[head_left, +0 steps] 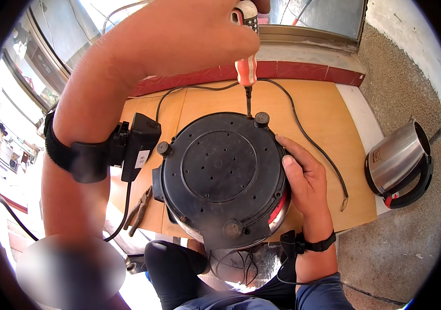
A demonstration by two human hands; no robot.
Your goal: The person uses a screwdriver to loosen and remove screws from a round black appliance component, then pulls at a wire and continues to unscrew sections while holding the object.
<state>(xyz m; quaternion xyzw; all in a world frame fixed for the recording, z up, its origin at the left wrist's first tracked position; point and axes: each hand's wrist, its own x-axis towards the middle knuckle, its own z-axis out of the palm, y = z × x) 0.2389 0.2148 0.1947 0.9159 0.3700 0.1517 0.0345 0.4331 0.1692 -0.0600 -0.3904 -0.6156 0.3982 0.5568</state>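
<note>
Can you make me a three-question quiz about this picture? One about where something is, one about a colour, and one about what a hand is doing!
1. Where is the shiny metal kettle?
A. on the wooden board
B. on the ground at the person's right
C. on top of the black appliance

2. What colour is the screwdriver handle?
A. orange-red and white
B. green
C. purple

3. What is the right hand doing?
A. holding pliers
B. waving in the air
C. resting on the rim of the upturned black appliance

Answers:
1 B, it lies on the rough floor beside the wooden board.
2 A, the handle under the left hand is orange-red with white stripes.
3 C, its fingers lie against the appliance's edge.
</note>
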